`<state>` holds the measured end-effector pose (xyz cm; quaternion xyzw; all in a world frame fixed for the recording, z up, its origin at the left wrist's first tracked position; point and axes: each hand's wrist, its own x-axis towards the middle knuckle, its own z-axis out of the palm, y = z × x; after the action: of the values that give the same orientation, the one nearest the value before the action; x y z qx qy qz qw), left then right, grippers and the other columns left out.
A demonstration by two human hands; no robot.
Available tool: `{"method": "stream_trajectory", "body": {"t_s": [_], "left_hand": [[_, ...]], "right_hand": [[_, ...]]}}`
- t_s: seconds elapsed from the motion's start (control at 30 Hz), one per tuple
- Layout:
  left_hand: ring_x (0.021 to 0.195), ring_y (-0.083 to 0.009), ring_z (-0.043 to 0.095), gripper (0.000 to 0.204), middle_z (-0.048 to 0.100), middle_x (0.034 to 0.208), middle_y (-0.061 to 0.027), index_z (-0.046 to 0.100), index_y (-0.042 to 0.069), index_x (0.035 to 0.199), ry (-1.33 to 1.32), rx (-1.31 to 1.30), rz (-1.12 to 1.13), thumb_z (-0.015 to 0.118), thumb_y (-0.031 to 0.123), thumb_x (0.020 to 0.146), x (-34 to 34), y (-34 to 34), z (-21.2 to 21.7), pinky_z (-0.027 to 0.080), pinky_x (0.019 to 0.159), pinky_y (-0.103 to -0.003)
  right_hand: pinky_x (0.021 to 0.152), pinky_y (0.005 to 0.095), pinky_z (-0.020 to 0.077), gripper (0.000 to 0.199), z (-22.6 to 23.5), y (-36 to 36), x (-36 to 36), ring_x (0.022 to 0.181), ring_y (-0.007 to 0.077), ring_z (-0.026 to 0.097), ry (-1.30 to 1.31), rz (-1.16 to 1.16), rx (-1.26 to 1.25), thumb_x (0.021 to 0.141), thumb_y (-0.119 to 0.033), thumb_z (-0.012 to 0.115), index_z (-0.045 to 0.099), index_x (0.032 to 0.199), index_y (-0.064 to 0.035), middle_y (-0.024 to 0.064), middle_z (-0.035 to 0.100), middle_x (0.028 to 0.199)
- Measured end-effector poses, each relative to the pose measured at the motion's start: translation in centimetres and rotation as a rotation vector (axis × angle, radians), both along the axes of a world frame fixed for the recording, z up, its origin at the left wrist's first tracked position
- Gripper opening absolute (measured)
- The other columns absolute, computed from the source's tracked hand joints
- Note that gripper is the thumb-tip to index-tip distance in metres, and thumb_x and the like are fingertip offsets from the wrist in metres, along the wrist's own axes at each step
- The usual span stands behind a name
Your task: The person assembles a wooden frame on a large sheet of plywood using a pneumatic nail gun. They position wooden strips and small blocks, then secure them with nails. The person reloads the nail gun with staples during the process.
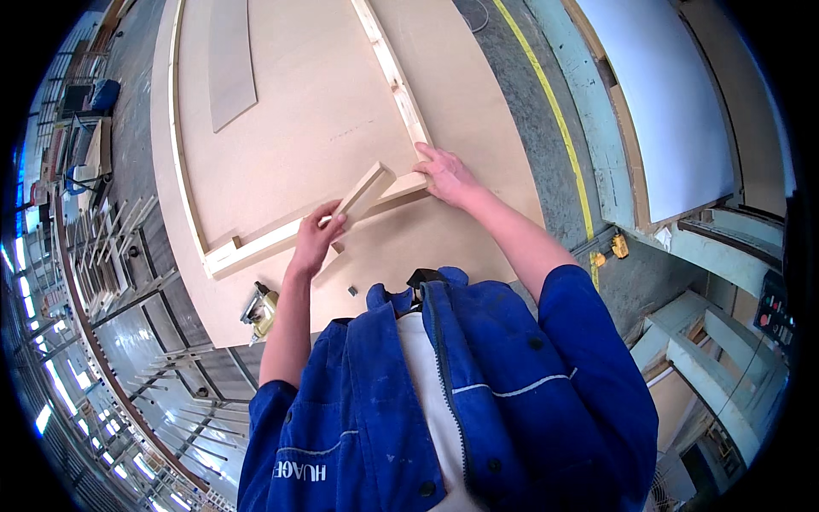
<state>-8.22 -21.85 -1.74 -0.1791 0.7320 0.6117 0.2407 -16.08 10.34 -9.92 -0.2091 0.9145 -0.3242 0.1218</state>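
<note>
A frame of pale wooden strips (273, 239) lies on a large brown board (299, 102). My left hand (320, 235) is closed around a short wooden block (365, 189), which it holds at a slant over the frame's near strip. At the near right corner of the frame, my right hand (448, 177) grips the wood where the right-hand strip (397, 81) meets the near one; its fingers partly hide the joint. In the near left corner sits a small wooden piece (230, 246). A nail gun (260, 313) rests on the board beside my left forearm.
A thin flat panel (230, 68) lies inside the frame. Close to my jacket is a small grey piece (352, 291). Racks with rods (119, 247) stand at the left. A yellow floor line (554, 102) and a pale green machine (589, 111) are at the right.
</note>
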Motion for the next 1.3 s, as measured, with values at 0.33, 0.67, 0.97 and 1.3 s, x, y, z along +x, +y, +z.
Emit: {"method": "stream_trajectory", "body": {"t_s": [0.33, 0.67, 0.97, 1.3], "left_hand": [[0.096, -0.018, 0.067, 0.034, 0.072, 0.109, -0.0125, 0.069, 0.006, 0.131, 0.023, -0.266, -0.238, 0.065, 0.02, 0.1, -8.1, 0.5, -4.2, 0.056, 0.085, -0.033], [0.107, -0.0296, 0.068, 0.03, 0.066, 0.119, -0.0199, 0.073, 0.009, 0.124, 0.212, -0.561, -0.469, 0.059, 0.009, 0.097, -9.6, 4.3, -6.3, 0.056, 0.095, -0.037], [0.111, -0.0282, 0.067, 0.041, 0.063, 0.127, -0.0186, 0.062, 0.009, 0.137, 0.252, -0.436, -0.271, 0.062, 0.006, 0.096, -6.9, 4.0, -4.7, 0.055, 0.099, -0.038], [0.12, -0.0348, 0.058, 0.055, 0.057, 0.129, -0.0197, 0.057, 0.006, 0.139, 0.239, -1.033, 0.22, 0.064, -0.002, 0.085, 13.0, -7.9, -4.1, 0.049, 0.102, -0.044]], "right_hand": [[0.109, 0.0432, 0.0482, 0.051, -0.2, 0.3, -0.4, 0.126, 0.0353, 0.057, 0.033, 0.056, 0.045, 0.074, 0.0, 0.073, 0.07, 0.123, -0.0124, 0.011, 0.046, 0.153], [0.122, 0.0453, 0.0367, 0.101, 2.0, 0.6, -2.7, 0.149, 0.0387, 0.033, -0.035, 0.156, 0.185, 0.071, -0.012, 0.085, 0.035, 0.157, -0.0275, 0.0087, 0.033, 0.162], [0.127, 0.0479, 0.0285, 0.101, 1.3, 1.0, -3.5, 0.155, 0.0445, 0.019, -0.078, 0.312, 0.247, 0.074, -0.024, 0.089, 0.034, 0.158, -0.0343, 0.009, 0.017, 0.17], [0.129, 0.0481, 0.0246, 0.1, 1.1, 0.9, -3.6, 0.157, 0.044, 0.011, -0.115, 0.309, 0.29, 0.077, -0.025, 0.087, 0.03, 0.158, -0.0336, 0.0081, 0.011, 0.172]]}}
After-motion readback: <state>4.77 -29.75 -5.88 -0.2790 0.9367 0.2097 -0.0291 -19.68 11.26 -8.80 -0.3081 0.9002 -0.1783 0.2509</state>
